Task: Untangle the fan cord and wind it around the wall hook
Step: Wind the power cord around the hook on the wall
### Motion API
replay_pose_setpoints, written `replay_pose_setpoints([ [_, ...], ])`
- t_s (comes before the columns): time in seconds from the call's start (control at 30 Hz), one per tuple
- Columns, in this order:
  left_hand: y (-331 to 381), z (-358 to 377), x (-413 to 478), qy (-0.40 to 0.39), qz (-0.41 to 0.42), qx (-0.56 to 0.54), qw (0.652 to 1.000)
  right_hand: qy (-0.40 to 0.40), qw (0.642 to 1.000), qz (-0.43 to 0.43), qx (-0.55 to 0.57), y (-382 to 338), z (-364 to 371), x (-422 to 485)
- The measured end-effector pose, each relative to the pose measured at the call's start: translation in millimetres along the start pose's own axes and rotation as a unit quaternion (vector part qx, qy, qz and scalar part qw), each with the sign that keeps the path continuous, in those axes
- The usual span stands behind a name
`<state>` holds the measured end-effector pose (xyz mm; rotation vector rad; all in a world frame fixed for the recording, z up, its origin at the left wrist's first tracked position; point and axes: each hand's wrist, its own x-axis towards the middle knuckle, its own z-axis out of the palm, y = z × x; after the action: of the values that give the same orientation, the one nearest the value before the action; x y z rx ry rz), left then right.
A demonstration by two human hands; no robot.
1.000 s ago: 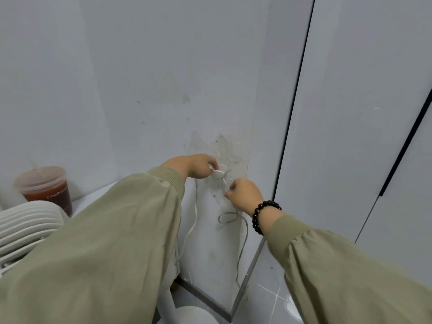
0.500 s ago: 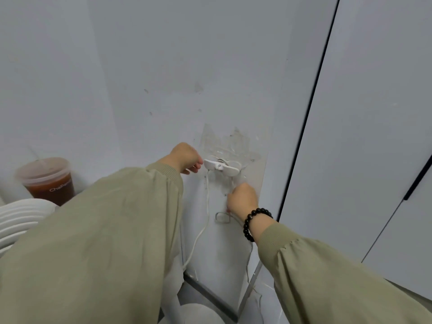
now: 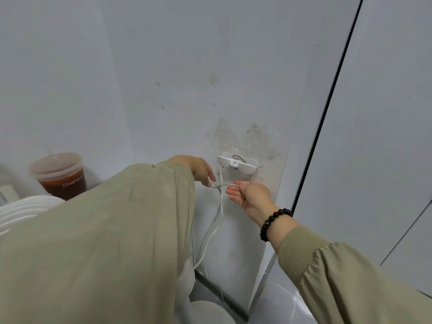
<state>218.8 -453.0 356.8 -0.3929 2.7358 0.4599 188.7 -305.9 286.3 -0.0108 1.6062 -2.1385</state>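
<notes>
One pale wall (image 3: 187,66) fills most of the view, scuffed and glue-marked right around the wall hook (image 3: 236,164). Left sleeve (image 3: 105,242) is large in the foreground, below and left of the hook. White fan (image 3: 21,211) is far left of the hook, only its grille edge in view. Drink cup (image 3: 59,181) with dark liquid stands just behind it.

Hands are apart, both just below the hook. Left hand (image 3: 201,169), lower left of it, seems to pinch a strand with its fingertips; the sleeve hides most of the hand. Right hand (image 3: 252,197), lower right, is spread with fingers straight, the strand lying across them. Cannot tell if the thumb pins it.

Fan cord (image 3: 221,213): some turns sit behind the hook's wings. One length drops from the hook between the hands and runs down out of sight. A short span bridges hand to hand.

Bead bracelet (image 3: 272,224) on the right wrist.

Risks, as judged:
- The strand could slide off the flat right hand, and slack would let the turns spring loose.
- The hook looks stuck on, so a hard tug may peel it off.
- A taut cord may drag the fan.
</notes>
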Motion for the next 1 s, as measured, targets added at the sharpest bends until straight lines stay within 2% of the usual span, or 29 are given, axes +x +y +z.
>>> replay_pose_setpoints([
  [0.2, -8, 3, 9, 0.052, -0.028, 0.069, 0.996, -0.015, 0.999, 0.008, 0.033, -6, -1, -5],
  [0.33, -6, 2, 9, 0.085, 0.013, 0.015, 0.996, -0.021, 0.998, 0.021, 0.054, -9, 0, -6],
  [0.43, 1, 3, 3, 0.048, 0.062, -0.021, 0.997, -0.017, 0.997, 0.029, 0.070, -10, 0, -6],
  [0.53, -1, 6, 4, -0.023, 0.055, -0.009, 0.998, -0.019, 0.997, 0.024, 0.069, -10, 2, -7],
  [0.63, -2, 7, 4, -0.015, 0.043, -0.030, 0.999, -0.029, 0.997, 0.017, 0.066, -9, 2, -8],
  [0.7, -1, 8, 8, 0.012, 0.030, -0.025, 0.999, -0.015, 1.000, 0.021, 0.004, -8, 3, -10],
  [0.77, -3, 7, 12, 0.059, -0.004, -0.040, 0.997, 0.017, 0.991, 0.013, -0.133, -7, 0, -11],
  [0.8, -5, 7, 14, 0.092, -0.023, -0.045, 0.995, 0.038, 0.973, -0.012, -0.227, -8, -4, -12],
  [0.83, -8, 7, 15, 0.124, -0.041, -0.045, 0.990, 0.064, 0.939, -0.057, -0.333, -10, -8, -14],
  [0.9, -13, 6, 20, 0.173, -0.062, -0.059, 0.981, 0.131, 0.826, -0.180, -0.518, -18, -15, -17],
  [0.93, -15, 6, 21, 0.188, -0.068, -0.073, 0.977, 0.155, 0.773, -0.231, -0.570, -21, -17, -21],
  [1.0, -16, 5, 24, 0.207, -0.076, -0.107, 0.970, 0.172, 0.704, -0.315, -0.612, -25, -16, -29],
])
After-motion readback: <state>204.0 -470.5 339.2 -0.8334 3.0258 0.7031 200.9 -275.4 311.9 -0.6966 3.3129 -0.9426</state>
